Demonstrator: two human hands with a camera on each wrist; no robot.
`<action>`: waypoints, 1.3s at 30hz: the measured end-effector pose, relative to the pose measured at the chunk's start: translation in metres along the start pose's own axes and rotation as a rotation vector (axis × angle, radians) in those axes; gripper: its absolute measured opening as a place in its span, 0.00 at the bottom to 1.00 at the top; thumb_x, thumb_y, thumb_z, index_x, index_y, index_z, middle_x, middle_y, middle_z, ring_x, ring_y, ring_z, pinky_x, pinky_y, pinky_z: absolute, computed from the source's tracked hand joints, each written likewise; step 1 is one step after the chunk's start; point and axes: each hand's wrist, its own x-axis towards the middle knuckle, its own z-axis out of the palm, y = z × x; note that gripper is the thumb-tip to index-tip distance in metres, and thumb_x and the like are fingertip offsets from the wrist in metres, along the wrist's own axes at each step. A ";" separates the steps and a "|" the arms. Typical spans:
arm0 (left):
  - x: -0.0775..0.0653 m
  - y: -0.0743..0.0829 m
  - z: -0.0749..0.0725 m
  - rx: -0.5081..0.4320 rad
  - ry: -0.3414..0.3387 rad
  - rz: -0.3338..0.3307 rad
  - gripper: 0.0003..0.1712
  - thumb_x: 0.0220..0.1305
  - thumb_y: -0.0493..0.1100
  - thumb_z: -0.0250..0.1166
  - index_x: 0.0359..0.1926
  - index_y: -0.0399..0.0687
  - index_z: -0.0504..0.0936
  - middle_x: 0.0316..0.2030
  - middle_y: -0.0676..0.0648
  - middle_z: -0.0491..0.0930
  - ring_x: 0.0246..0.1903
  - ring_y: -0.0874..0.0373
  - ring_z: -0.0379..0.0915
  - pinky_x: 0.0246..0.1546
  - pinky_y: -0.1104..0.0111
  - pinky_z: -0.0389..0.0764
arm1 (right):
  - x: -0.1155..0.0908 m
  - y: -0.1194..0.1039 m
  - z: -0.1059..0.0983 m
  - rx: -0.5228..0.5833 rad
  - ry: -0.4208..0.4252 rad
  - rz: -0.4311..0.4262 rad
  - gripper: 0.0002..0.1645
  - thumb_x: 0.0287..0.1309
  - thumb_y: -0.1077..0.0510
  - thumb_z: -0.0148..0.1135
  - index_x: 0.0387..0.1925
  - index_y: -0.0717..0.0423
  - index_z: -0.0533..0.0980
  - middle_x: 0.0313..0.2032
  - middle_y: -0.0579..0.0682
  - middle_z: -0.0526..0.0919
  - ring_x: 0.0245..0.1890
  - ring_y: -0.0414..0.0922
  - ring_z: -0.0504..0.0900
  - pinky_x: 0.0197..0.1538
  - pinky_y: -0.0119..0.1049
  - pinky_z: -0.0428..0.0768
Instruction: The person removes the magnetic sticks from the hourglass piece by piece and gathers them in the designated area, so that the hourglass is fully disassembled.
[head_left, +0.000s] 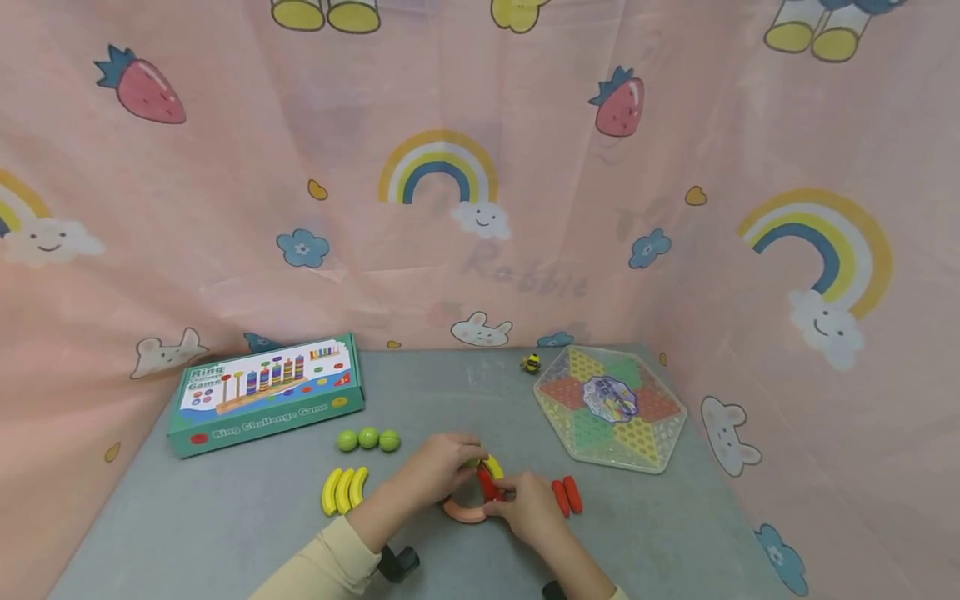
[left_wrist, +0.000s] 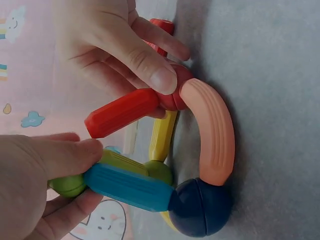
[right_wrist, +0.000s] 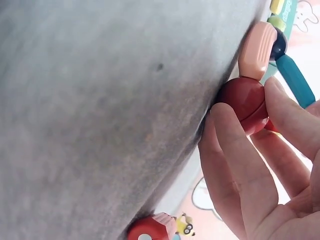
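Note:
A magnetic building toy of rods and balls stands on the table between my hands. In the left wrist view its curved peach rod (left_wrist: 215, 130) joins a dark blue ball (left_wrist: 202, 207) to a red ball (left_wrist: 175, 87). A blue rod (left_wrist: 127, 185) rises from the blue ball to a green ball (left_wrist: 69, 185), which my left hand (head_left: 442, 467) pinches. From the red ball a red rod (left_wrist: 125, 112) slants toward my left thumb tip. My right hand (head_left: 528, 508) grips the red ball (right_wrist: 245, 102) between thumb and fingers. Yellow rods lie partly hidden behind.
Three green balls (head_left: 368, 438) and three yellow curved rods (head_left: 343, 490) lie to the left. Two red rods (head_left: 567, 496) lie right. Behind are a Ring Challenge Game box (head_left: 266, 396), a hexagonal game board (head_left: 611, 408) and a small bee-like figure (head_left: 532, 363).

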 end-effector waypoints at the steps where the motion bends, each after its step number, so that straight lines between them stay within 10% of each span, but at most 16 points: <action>1: 0.000 0.001 0.000 -0.003 0.007 -0.012 0.12 0.60 0.35 0.72 0.47 0.44 0.88 0.46 0.49 0.86 0.46 0.58 0.84 0.45 0.69 0.84 | 0.000 0.000 0.000 -0.001 -0.001 0.000 0.27 0.45 0.50 0.81 0.47 0.59 0.86 0.45 0.56 0.89 0.49 0.54 0.85 0.45 0.50 0.84; 12: 0.002 -0.001 -0.011 -0.067 0.105 -0.259 0.24 0.58 0.40 0.75 0.54 0.44 0.78 0.48 0.45 0.85 0.45 0.53 0.83 0.44 0.62 0.85 | 0.000 -0.001 -0.001 -0.010 -0.001 0.042 0.26 0.46 0.50 0.81 0.47 0.58 0.87 0.45 0.55 0.88 0.50 0.57 0.83 0.47 0.52 0.82; 21: -0.009 -0.053 -0.019 -0.025 0.186 -0.417 0.21 0.50 0.43 0.81 0.46 0.49 0.88 0.45 0.48 0.82 0.51 0.48 0.74 0.54 0.50 0.63 | -0.002 -0.003 0.000 -0.014 0.003 0.079 0.25 0.46 0.51 0.81 0.47 0.56 0.87 0.47 0.54 0.88 0.53 0.56 0.82 0.51 0.53 0.81; 39: -0.035 -0.093 -0.001 0.030 0.086 -0.500 0.20 0.50 0.42 0.80 0.46 0.46 0.88 0.46 0.46 0.87 0.54 0.46 0.74 0.61 0.43 0.55 | -0.004 -0.005 0.001 -0.003 -0.010 0.111 0.25 0.47 0.53 0.80 0.48 0.56 0.87 0.48 0.53 0.88 0.53 0.52 0.83 0.51 0.53 0.82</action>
